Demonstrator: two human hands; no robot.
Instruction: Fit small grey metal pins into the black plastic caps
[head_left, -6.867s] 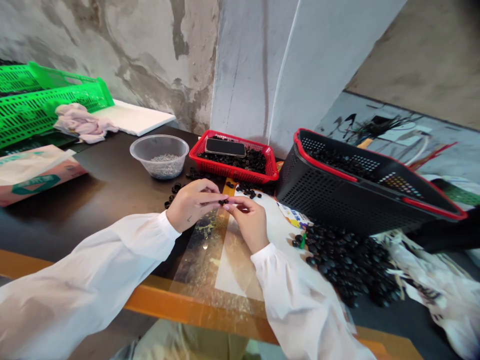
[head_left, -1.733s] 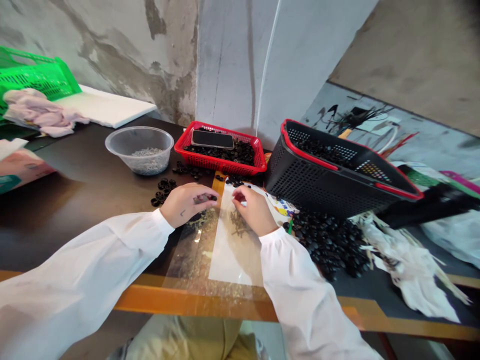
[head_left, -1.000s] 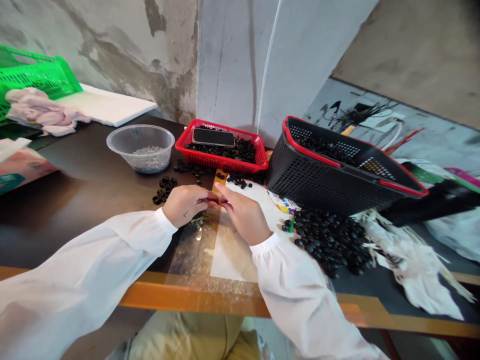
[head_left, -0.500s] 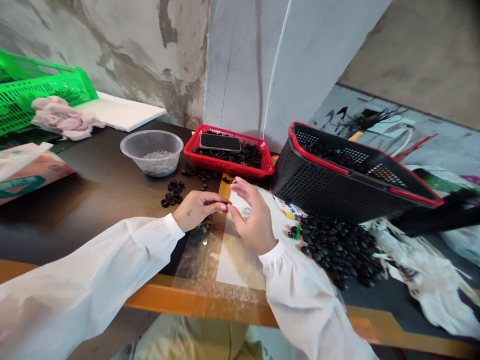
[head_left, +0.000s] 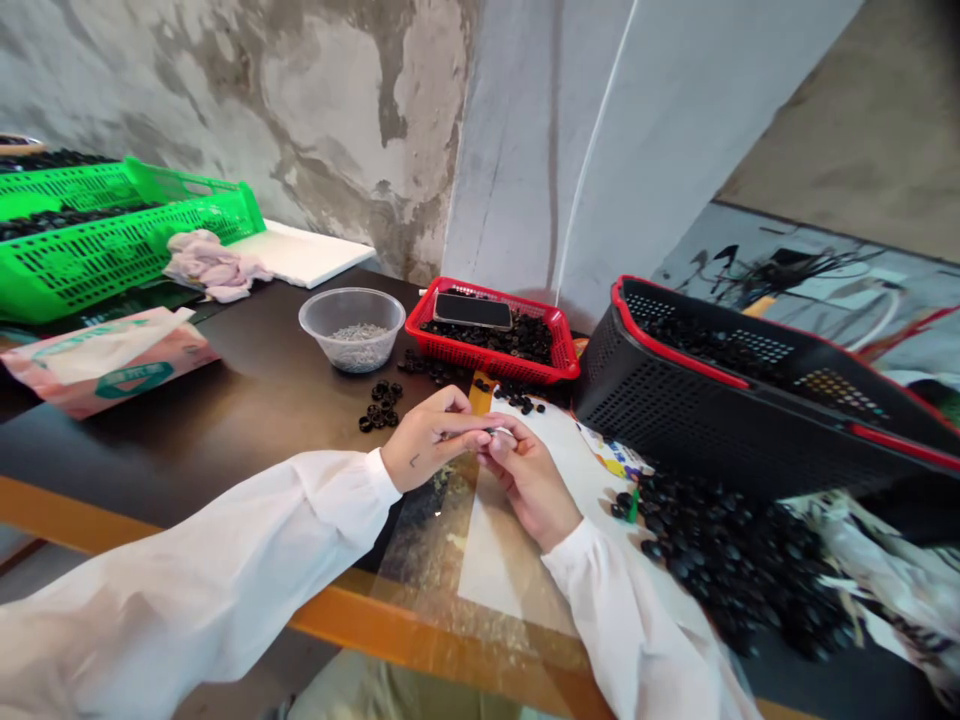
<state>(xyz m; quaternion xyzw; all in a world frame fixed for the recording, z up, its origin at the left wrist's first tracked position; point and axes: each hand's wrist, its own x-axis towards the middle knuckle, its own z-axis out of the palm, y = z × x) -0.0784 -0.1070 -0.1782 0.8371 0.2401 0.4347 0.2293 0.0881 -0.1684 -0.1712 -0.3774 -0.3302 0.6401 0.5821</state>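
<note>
In front of me, over the white sheet (head_left: pixel 491 560), my left hand (head_left: pixel 431 442) and my right hand (head_left: pixel 534 487) meet at the fingertips. Between them they pinch a small black part (head_left: pixel 492 431), mostly covered by the fingers, so its exact kind does not show. Just beyond the left hand lies a cluster of round black pieces (head_left: pixel 381 405). More small black pieces (head_left: pixel 519 398) are scattered behind the hands. A clear plastic bowl (head_left: pixel 352 325) holds many tiny silvery pieces.
A red basket (head_left: pixel 491 362) of black parts carries a phone (head_left: pixel 472 310). To the right stand a tall black basket (head_left: pixel 675 400) and a heap of black parts (head_left: pixel 750 560). At left are a tissue pack (head_left: pixel 150 365), a cloth (head_left: pixel 210 263) and a green crate (head_left: pixel 112 260).
My view has turned left, bringing more of the green crate in. The right hand's raised fingers have folded down, and both hands' fingertips are closer together around the small black part.
</note>
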